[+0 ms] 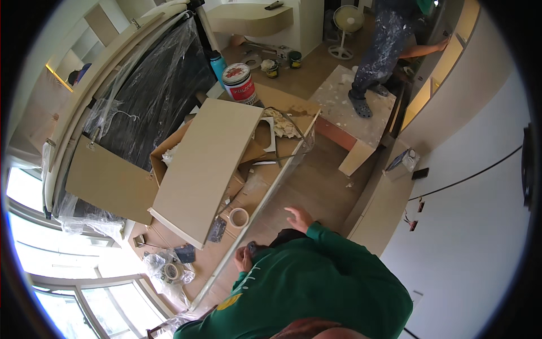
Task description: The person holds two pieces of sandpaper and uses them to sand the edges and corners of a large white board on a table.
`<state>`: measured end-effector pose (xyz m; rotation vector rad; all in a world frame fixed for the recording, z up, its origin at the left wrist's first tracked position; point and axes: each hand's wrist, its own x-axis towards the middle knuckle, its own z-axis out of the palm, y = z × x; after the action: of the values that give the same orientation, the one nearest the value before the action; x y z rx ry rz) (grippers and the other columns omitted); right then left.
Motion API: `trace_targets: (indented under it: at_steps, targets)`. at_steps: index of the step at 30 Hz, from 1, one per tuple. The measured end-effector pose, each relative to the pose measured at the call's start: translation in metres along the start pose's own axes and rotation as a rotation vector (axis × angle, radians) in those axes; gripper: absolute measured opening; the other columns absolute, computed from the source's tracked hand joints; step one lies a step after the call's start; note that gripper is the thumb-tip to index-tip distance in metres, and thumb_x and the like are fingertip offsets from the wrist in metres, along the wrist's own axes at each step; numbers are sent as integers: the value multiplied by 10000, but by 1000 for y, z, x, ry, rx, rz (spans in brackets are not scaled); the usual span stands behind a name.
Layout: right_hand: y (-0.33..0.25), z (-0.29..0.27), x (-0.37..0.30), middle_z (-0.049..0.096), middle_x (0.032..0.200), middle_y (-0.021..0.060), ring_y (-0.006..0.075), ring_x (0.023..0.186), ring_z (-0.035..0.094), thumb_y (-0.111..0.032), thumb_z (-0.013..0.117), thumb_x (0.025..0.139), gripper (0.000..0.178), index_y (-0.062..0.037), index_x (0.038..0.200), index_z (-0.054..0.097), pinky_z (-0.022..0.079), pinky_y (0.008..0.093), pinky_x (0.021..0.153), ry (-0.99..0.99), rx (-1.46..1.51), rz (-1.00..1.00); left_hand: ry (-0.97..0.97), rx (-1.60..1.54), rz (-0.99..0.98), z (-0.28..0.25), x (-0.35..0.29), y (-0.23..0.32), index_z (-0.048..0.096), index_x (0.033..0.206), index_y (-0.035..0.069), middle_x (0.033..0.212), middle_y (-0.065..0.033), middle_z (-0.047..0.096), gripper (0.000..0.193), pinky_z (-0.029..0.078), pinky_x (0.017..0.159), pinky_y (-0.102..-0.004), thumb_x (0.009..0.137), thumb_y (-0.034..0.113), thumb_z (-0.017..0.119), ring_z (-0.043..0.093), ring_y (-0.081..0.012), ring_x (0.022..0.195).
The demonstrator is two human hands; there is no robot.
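One board point(206, 164) lies across a box point(156, 165), seemingly unfixed, so work looks unfinished; the left hand point(243, 260) curls around a dark object point(252, 247), the right hand point(300, 218) spreads open.

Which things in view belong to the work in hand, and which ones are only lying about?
Seemingly in use:
- small dark object in the left hand, kind unclear
- right hand: open, apparently holding nothing

Seemingly just lying about:
- tape roll
- large can
- blue bottle
- fan

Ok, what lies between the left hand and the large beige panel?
Between the left hand and the panel, the head view shows a tape roll and a dark flat piece.
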<state>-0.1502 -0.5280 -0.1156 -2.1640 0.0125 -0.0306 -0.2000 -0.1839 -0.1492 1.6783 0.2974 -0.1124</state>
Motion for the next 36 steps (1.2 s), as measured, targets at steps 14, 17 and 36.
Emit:
trace_targets:
  at_steps: [14,17,36]
  targets:
    - [250,-161,-71,722,1022,158,260,951,692,-246,663,903,343,-21,1162,676,547,403,821,238,-25,675,-407,103,-71,245,107,133,590,1146,13,878,-104,684,259,537,605,-278,990,219,592,654,-156,707]
    - [295,-160,-72,716,999,133,233,900,692,-244,664,906,334,-14,1147,686,556,385,775,350,82,709,-462,76,-87,294,149,136,589,1141,7,885,-103,682,249,538,606,-282,984,200,603,650,-153,706]
    - [215,-323,325,684,1011,50,104,853,631,-201,654,955,337,3,1222,622,504,238,722,180,691,571,-338,-115,-30,419,292,256,616,1124,4,945,-60,683,309,520,745,-293,983,278,643,637,-116,864]
